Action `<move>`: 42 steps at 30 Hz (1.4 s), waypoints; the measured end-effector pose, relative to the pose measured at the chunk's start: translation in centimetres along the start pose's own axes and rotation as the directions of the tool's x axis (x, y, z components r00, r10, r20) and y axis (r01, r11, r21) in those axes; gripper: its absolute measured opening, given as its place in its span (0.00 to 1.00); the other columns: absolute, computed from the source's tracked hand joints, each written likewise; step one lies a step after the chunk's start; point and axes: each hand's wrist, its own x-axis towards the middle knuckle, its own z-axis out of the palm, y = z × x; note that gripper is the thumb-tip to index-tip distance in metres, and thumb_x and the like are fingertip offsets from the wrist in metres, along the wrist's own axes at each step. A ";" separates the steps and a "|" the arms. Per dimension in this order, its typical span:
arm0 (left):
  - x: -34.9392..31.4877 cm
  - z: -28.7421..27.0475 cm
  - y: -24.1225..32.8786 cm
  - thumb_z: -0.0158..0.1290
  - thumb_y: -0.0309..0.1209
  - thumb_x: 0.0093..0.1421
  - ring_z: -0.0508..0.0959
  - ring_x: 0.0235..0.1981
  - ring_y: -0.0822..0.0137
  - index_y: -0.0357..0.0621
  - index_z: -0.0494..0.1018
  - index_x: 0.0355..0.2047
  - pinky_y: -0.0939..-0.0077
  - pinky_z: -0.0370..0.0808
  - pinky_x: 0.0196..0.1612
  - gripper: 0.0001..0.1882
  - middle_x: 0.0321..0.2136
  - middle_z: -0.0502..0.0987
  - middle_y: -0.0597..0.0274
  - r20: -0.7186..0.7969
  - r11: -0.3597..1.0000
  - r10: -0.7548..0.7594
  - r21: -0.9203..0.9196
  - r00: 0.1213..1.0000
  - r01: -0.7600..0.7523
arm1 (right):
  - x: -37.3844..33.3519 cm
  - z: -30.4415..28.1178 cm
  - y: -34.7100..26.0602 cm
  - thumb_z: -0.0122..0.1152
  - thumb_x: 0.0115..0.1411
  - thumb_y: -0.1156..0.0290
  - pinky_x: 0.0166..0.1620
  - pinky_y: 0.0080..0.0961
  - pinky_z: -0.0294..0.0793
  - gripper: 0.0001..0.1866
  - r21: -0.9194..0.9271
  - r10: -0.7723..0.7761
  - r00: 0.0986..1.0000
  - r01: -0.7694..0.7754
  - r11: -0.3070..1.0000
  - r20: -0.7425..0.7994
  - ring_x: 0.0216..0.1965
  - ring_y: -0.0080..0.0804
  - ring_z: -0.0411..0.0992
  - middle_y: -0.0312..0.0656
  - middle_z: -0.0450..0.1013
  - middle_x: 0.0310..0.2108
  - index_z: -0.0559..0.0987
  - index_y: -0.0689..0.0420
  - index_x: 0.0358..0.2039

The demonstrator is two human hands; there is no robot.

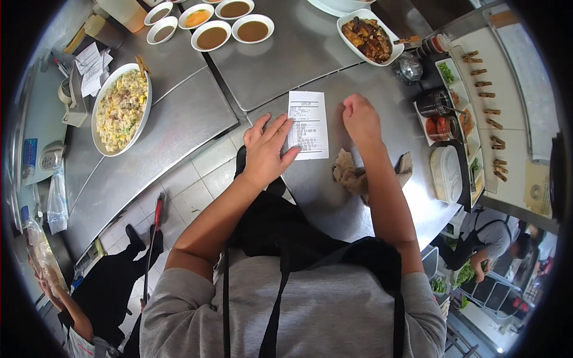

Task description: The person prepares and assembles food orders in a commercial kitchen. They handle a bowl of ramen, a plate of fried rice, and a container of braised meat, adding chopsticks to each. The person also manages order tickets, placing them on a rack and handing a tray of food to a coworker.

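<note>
Head view, left hand (265, 149) spread at receipt's (309, 124) edge, frame centre, right hand (362, 123) loosely fisted just beside it, cloth (347, 172) below.

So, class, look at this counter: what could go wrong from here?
1. The paper slip lies loose on the steel, with only the left hand at its left side, so a bump might shift it.
2. The crumpled cloth lies under the right forearm in this view; a sweep of that arm could drag it.
3. The uncovered bowls of brown liquid stand close together, so a knock might spill one.
</note>
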 end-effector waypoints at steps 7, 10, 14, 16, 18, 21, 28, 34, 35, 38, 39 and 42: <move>0.8 -0.8 -1.4 0.53 0.38 0.40 0.61 0.44 0.59 0.45 0.67 0.42 0.65 0.56 0.42 0.26 0.45 0.65 0.66 0.051 0.992 0.122 0.013 0.991 -0.123 | -9.8 -2.2 -11.8 0.57 0.43 0.69 0.24 0.28 0.64 0.08 0.438 -0.403 0.700 0.143 0.888 0.589 0.19 0.34 0.66 0.41 0.66 0.17 0.69 0.57 0.22; 1.3 -1.1 -1.4 0.54 0.38 0.38 0.62 0.42 0.61 0.46 0.67 0.42 0.66 0.57 0.41 0.27 0.45 0.65 0.67 0.069 0.990 0.141 -0.020 0.988 -0.140 | -12.0 -0.1 -11.6 0.57 0.40 0.70 0.27 0.30 0.65 0.08 0.508 -0.631 0.730 0.451 0.734 0.263 0.25 0.36 0.67 0.39 0.66 0.23 0.71 0.55 0.23; 0.9 -0.6 -0.9 0.55 0.37 0.36 0.62 0.43 0.62 0.44 0.67 0.40 0.67 0.56 0.41 0.27 0.45 0.64 0.65 -0.016 0.997 0.077 0.005 0.997 -0.077 | -8.5 -2.6 -9.8 0.53 0.41 0.74 0.34 0.32 0.63 0.09 0.125 -0.342 0.932 0.327 0.937 0.120 0.32 0.36 0.65 0.37 0.65 0.29 0.73 0.53 0.28; 0.8 -0.2 0.0 0.56 0.38 0.36 0.61 0.44 0.62 0.43 0.67 0.39 0.67 0.56 0.42 0.27 0.45 0.63 0.63 -0.060 1.000 0.013 0.016 0.998 -0.012 | -7.8 -1.9 -7.3 0.52 0.41 0.76 0.36 0.33 0.61 0.11 0.042 -0.228 0.973 0.226 0.973 0.027 0.33 0.37 0.63 0.36 0.64 0.30 0.73 0.52 0.29; 0.9 0.0 0.4 0.56 0.37 0.36 0.61 0.44 0.60 0.45 0.67 0.39 0.66 0.56 0.42 0.27 0.44 0.64 0.62 -0.075 1.000 -0.004 0.017 0.997 0.005 | -7.5 -1.0 -5.8 0.51 0.40 0.77 0.37 0.34 0.60 0.12 0.019 -0.132 0.991 0.132 0.991 0.032 0.35 0.38 0.62 0.37 0.63 0.32 0.73 0.51 0.29; 1.0 -0.1 0.6 0.56 0.37 0.35 0.61 0.44 0.59 0.47 0.67 0.40 0.66 0.55 0.42 0.27 0.44 0.64 0.63 -0.070 1.000 -0.010 0.026 0.997 0.012 | -7.0 -0.7 -5.4 0.49 0.42 0.80 0.38 0.34 0.60 0.13 0.095 -0.076 0.996 0.071 0.993 0.050 0.36 0.40 0.62 0.39 0.63 0.33 0.74 0.50 0.29; 1.1 0.1 0.5 0.56 0.38 0.35 0.61 0.44 0.60 0.48 0.68 0.40 0.66 0.55 0.41 0.27 0.44 0.64 0.63 -0.064 0.999 -0.019 0.025 0.998 0.021 | -5.7 0.9 -6.8 0.52 0.39 0.78 0.41 0.36 0.57 0.12 0.060 -0.123 0.992 0.123 0.991 -0.013 0.38 0.38 0.60 0.36 0.62 0.33 0.75 0.47 0.26; 1.1 0.0 0.5 0.56 0.39 0.35 0.60 0.44 0.62 0.46 0.68 0.40 0.67 0.56 0.41 0.28 0.44 0.62 0.64 -0.034 0.998 -0.025 0.064 0.999 0.027 | -5.6 0.6 -4.5 0.52 0.38 0.77 0.42 0.37 0.55 0.11 -0.149 -0.088 0.990 0.071 0.986 -0.111 0.40 0.38 0.59 0.36 0.62 0.35 0.75 0.47 0.23; 1.2 0.0 0.5 0.56 0.39 0.35 0.60 0.44 0.62 0.46 0.68 0.40 0.67 0.56 0.40 0.28 0.44 0.62 0.64 -0.036 0.998 -0.023 0.063 0.999 0.025 | -5.5 0.1 -3.6 0.52 0.38 0.77 0.42 0.37 0.55 0.11 -0.188 -0.044 0.989 0.017 0.982 -0.139 0.39 0.38 0.59 0.36 0.62 0.35 0.75 0.47 0.23; 1.2 0.0 0.5 0.56 0.39 0.34 0.60 0.44 0.62 0.46 0.67 0.40 0.67 0.56 0.40 0.29 0.44 0.62 0.64 -0.044 0.998 -0.020 0.064 0.999 0.022 | -5.6 -0.8 -3.4 0.51 0.39 0.78 0.41 0.36 0.55 0.11 -0.188 0.017 0.988 -0.046 0.981 -0.152 0.39 0.38 0.59 0.36 0.62 0.34 0.75 0.47 0.23; 1.2 0.0 0.5 0.56 0.39 0.34 0.60 0.44 0.62 0.46 0.67 0.41 0.67 0.56 0.40 0.29 0.44 0.62 0.65 -0.046 0.998 -0.020 0.066 0.999 0.023 | -5.7 -0.9 -3.5 0.51 0.39 0.78 0.41 0.36 0.55 0.11 -0.169 0.028 0.989 -0.052 0.984 -0.143 0.39 0.38 0.59 0.36 0.62 0.34 0.75 0.47 0.23; 1.2 0.1 0.4 0.56 0.40 0.34 0.60 0.44 0.63 0.46 0.67 0.41 0.67 0.56 0.41 0.30 0.44 0.62 0.65 -0.046 0.997 -0.026 0.074 0.999 0.029 | -6.1 0.1 -4.2 0.52 0.38 0.79 0.41 0.35 0.56 0.12 -0.075 -0.044 0.996 0.038 0.996 -0.080 0.39 0.37 0.59 0.36 0.62 0.34 0.75 0.47 0.24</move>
